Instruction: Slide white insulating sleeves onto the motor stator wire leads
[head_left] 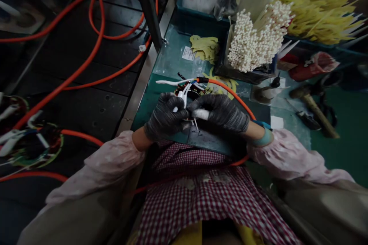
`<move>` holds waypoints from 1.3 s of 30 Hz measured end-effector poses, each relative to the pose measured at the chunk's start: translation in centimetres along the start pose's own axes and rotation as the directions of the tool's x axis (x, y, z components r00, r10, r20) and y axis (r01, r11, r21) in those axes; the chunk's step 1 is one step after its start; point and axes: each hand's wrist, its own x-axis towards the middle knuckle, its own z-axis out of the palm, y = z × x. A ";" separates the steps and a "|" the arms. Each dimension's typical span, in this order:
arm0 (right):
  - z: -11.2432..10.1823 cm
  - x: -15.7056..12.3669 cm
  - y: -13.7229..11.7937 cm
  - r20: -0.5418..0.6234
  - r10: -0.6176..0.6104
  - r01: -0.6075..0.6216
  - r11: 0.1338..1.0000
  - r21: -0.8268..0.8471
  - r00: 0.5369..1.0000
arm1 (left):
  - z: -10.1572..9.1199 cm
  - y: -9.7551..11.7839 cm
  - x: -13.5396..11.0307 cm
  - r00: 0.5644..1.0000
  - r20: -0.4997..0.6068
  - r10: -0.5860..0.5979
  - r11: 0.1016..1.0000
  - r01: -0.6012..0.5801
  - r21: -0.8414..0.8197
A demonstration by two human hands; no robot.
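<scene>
My left hand point(169, 116), in a dark grey knit glove, is closed round white sleeved wires point(185, 93) that rise from a ring-shaped wound motor stator point(201, 91). My right hand point(220, 113), gloved alike with a white wrap on one digit, pinches at the same spot, its fingertips meeting the left ones. A thin pale wire point(196, 124) pokes out below them; its other end is hidden by the fingers. From the stator an orange cable point(234, 93) with a black collar curves over my right wrist. Both hands partly cover the stator.
White thin sleeves point(255, 42) stand bundled in a dark bin. Yellow strips point(205, 48) lie behind the stator, with more point(319, 4) heaped at the back right. A hammer point(314, 115) rests at the right. Another stator point(37, 145) and looping orange cables point(74, 72) are at the left.
</scene>
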 end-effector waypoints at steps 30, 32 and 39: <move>5.4 1.3 3.7 -0.395 -0.552 0.319 0.795 -0.517 0.734 | 0.5 0.8 0.3 0.977 -0.214 -0.008 1.000 0.013 0.022; 4.4 1.7 3.1 -0.538 -0.494 0.222 0.842 -0.491 0.684 | 0.4 1.0 -0.1 0.970 -0.238 -0.059 0.998 0.055 -0.020; -7.3 -8.1 6.7 -0.878 -0.388 -0.297 0.834 -0.464 0.281 | -1.3 0.7 -2.9 0.863 -0.166 -0.477 0.755 0.305 -0.580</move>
